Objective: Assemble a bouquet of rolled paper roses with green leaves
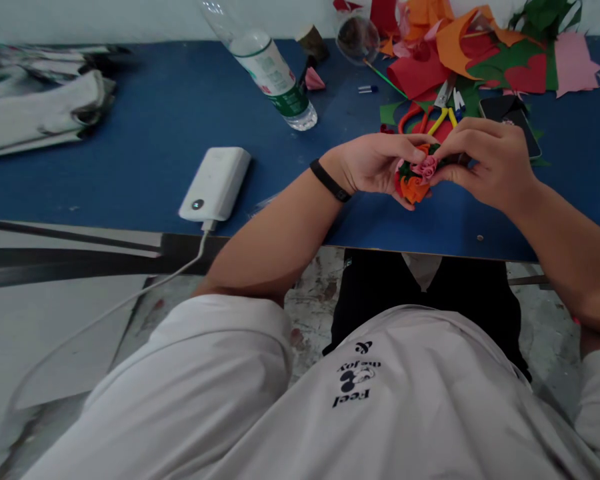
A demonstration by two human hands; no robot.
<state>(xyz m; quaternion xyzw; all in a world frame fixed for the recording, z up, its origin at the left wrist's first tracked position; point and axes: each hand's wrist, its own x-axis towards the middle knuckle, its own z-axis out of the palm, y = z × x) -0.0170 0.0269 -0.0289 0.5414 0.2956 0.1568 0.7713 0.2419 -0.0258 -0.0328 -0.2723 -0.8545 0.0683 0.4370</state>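
Note:
A small cluster of rolled paper flowers (414, 189) in orange, pink and dark green is held above the table's front part. My left hand (380, 159) cups it from the left, the thumb lying over its top. At its right side is my right hand (491, 160), thumb and forefinger closed close against the pink flower. A dark brownish piece shows partly between those right fingers; its kind is hard to make out. Just beyond the hands lie red-handled scissors (414, 119) and yellow-handled scissors (443, 120).
Scraps of coloured paper (505, 60) pile up at the back right, near a dark phone (513, 120). A plastic bottle (280, 87) stands in the middle. A white power bank (215, 183) with a cable lies near the front edge. Folded newspapers (40, 110) occupy the left.

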